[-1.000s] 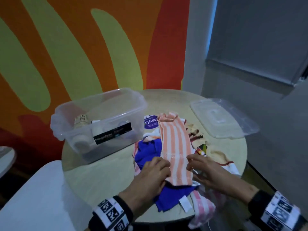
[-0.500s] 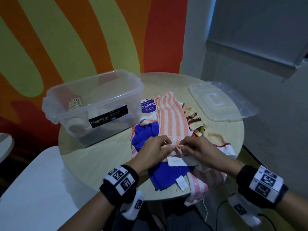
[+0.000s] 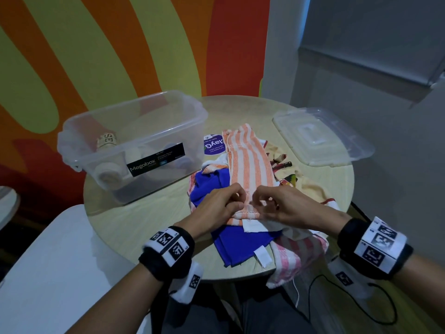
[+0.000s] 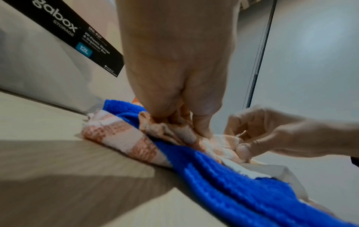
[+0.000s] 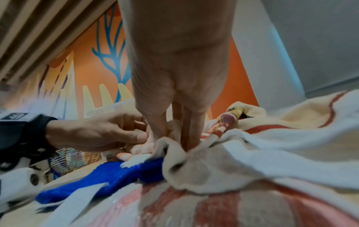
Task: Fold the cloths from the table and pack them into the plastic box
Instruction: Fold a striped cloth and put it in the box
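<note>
The left hand [image 3: 218, 204] has its fingers [image 4: 163, 113] curled down, pinching the near edge of the orange-striped cloth [image 3: 248, 162]. The right hand [image 3: 286, 204] does the same just beside it, thumb and fingers [image 5: 186, 127] pinching that same hem. Both wrists come in low from the near rim, palms down, each wearing a black band with square coded markers. The striped cloth lies lengthwise across a blue cloth [image 3: 238, 239] on the round surface [image 3: 134, 220], with a pink-striped cloth [image 3: 296, 256] hanging over the near edge and a cream cloth [image 3: 310, 186] to the right. The clear plastic box [image 3: 134, 141] stands to the left, labelled "Megabox", "STORAGE" and "12L". Its lid [image 3: 322, 136] lies apart on the right.
</note>
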A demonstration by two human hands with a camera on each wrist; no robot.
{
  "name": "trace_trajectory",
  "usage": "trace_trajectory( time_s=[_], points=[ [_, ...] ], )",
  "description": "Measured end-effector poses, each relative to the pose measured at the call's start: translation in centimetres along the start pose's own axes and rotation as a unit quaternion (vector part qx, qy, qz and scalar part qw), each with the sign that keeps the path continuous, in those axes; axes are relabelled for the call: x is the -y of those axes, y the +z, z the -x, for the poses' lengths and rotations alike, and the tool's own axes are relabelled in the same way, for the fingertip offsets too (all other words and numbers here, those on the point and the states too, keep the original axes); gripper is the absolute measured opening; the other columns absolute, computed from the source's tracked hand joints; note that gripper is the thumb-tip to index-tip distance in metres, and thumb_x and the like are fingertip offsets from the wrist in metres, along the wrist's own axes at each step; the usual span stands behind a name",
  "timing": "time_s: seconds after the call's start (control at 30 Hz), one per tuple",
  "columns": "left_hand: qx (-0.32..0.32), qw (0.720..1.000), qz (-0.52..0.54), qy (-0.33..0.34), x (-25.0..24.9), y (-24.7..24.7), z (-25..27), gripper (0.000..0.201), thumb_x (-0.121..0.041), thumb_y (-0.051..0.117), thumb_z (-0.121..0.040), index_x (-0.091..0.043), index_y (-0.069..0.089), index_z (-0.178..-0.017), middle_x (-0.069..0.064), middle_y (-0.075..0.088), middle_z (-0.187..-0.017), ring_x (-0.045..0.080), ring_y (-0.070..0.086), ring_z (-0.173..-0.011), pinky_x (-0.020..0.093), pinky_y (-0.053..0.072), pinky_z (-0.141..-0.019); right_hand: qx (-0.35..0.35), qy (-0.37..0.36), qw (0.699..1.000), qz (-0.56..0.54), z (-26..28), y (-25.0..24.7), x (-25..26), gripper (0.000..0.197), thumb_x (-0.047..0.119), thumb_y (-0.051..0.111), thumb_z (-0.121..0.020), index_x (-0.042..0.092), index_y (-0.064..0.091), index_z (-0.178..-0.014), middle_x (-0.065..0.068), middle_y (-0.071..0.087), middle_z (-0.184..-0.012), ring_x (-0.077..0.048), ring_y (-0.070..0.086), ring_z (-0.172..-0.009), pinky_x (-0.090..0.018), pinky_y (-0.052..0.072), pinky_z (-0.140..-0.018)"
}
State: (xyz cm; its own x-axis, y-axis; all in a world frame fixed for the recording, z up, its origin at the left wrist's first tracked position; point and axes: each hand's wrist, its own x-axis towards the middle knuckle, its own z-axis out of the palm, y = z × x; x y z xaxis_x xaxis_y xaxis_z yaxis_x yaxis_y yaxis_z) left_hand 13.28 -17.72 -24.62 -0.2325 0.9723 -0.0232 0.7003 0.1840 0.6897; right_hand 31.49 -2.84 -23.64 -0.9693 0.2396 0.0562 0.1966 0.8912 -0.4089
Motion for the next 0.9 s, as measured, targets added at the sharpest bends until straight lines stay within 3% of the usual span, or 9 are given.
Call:
trace_trajectory(
  time_s=[0.1, 0.23, 0.37, 0.57, 0.67, 0.77, 0.9],
  points=[
    [0.021, 1.000, -0.010, 0.012, 0.2, -0.5, 0.3, 0.011, -0.031, 0.069, -0.097, -0.023, 0.064, -0.103, -0.008, 0.063, -0.105, 0.009, 0.059, -0.097, 0.033, 0.055, -0.084, -0.009, 0.016, 1.000, -0.007, 0.2, 0.2, -0.5, 0.010, 0.026, 0.070, -0.095, 0.019, 0.071, -0.102, 0.008, 0.067, -0.092, -0.008, 0.060, -0.079, -0.037, 0.053, -0.071],
    [0.041, 0.997, -0.058, 0.018, 0.2, -1.2, 0.1, 0.013, -0.027, 0.072, -0.095, -0.016, 0.067, -0.098, -0.006, 0.063, -0.101, 0.009, 0.058, -0.093, 0.029, 0.053, -0.080, 0.015, 0.063, 0.995, -0.077, -0.2, 0.1, -1.5, 0.024, 0.038, 0.075, -0.090, 0.016, 0.070, -0.081, 0.005, 0.063, -0.070, -0.007, 0.053, -0.060, -0.024, 0.040, -0.054],
    [0.044, 0.996, -0.075, 0.004, 0.3, -1.2, -0.3, 0.008, -0.027, 0.065, -0.099, -0.021, 0.062, -0.096, -0.005, 0.064, -0.098, 0.011, 0.060, -0.092, 0.036, 0.056, -0.081, 0.001, 0.105, 0.980, -0.167, -0.1, 0.0, -2.0, 0.022, 0.029, 0.071, -0.095, 0.013, 0.074, -0.081, 0.005, 0.073, -0.072, -0.005, 0.066, -0.065, -0.016, 0.047, -0.060],
    [0.032, 0.997, -0.058, -0.029, 0.1, -1.3, -0.7, 0.002, -0.025, 0.062, -0.101, -0.025, 0.062, -0.103, -0.006, 0.064, -0.104, 0.012, 0.060, -0.093, 0.036, 0.057, -0.081, -0.042, 0.126, 0.960, -0.248, 0.0, 0.6, -2.0, 0.005, 0.010, 0.072, -0.093, 0.012, 0.070, -0.097, -0.007, 0.076, -0.081, -0.024, 0.073, -0.074, -0.033, 0.058, -0.070],
    [0.036, 0.997, -0.045, -0.048, 0.5, -1.5, -0.4, 0.012, -0.028, 0.066, -0.099, -0.026, 0.067, -0.111, -0.006, 0.065, -0.107, 0.013, 0.064, -0.093, 0.036, 0.061, -0.079, 0.015, 0.126, 0.949, -0.287, 0.4, 0.3, -2.0, 0.007, 0.010, 0.072, -0.093, 0.011, 0.075, -0.100, -0.010, 0.077, -0.087, -0.020, 0.071, -0.075, -0.027, 0.058, -0.070],
    [0.068, 0.996, -0.029, -0.046, 0.6, -1.7, 0.3, 0.015, -0.028, 0.066, -0.100, -0.021, 0.072, -0.111, -0.007, 0.070, -0.108, 0.012, 0.068, -0.097, 0.036, 0.061, -0.084, 0.077, 0.114, 0.952, -0.274, 0.8, -0.1, -1.7, 0.009, 0.016, 0.071, -0.095, 0.013, 0.079, -0.097, -0.004, 0.078, -0.092, -0.021, 0.072, -0.084, -0.029, 0.056, -0.073],
    [0.080, 0.994, -0.047, -0.050, 0.5, -1.6, 0.6, 0.015, -0.027, 0.062, -0.102, -0.018, 0.073, -0.107, -0.005, 0.071, -0.107, 0.010, 0.066, -0.096, 0.039, 0.060, -0.087, 0.060, 0.124, 0.973, -0.186, 0.2, 0.6, -1.1, 0.006, 0.017, 0.069, -0.096, 0.017, 0.074, -0.092, 0.001, 0.076, -0.084, -0.016, 0.071, -0.079, -0.034, 0.056, -0.074]
  ],
)
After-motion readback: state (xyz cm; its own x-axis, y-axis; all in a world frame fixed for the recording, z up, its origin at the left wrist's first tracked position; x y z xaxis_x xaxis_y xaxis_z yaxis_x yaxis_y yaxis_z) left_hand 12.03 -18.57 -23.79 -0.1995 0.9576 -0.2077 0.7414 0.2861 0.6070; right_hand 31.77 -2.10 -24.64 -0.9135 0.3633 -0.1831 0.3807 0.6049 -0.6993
